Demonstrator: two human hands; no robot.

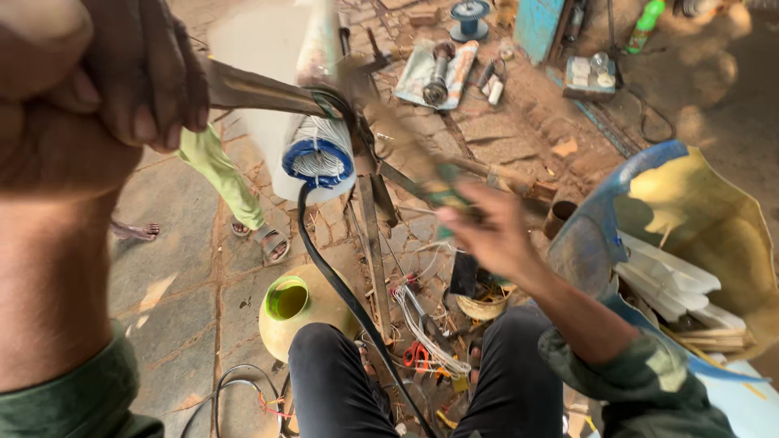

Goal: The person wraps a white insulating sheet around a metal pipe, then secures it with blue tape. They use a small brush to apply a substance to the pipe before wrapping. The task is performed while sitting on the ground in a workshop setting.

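White plastic wraps the motor stator (312, 122) that hangs in front of me, its blue-rimmed end full of pale winding wires turned toward my knees. My left hand (138, 73) is fisted tight around a flat metal bar (260, 91) that runs across to the stator's side. My right hand (487, 235) is blurred; it closes around a green-handled tool (442, 191) just beside the stator. A thick black cable (341, 292) drops from the stator between my legs. Beneath it stand a metal stand (373, 243), a yellow pot (296, 312) with a green rim, loose white wires (422, 324) and orange-handled pliers (415, 355). A blue and yellow tub (690, 203) holding white strips crowds my right arm. Another person's sandalled foot (268, 241) stands behind the stator.
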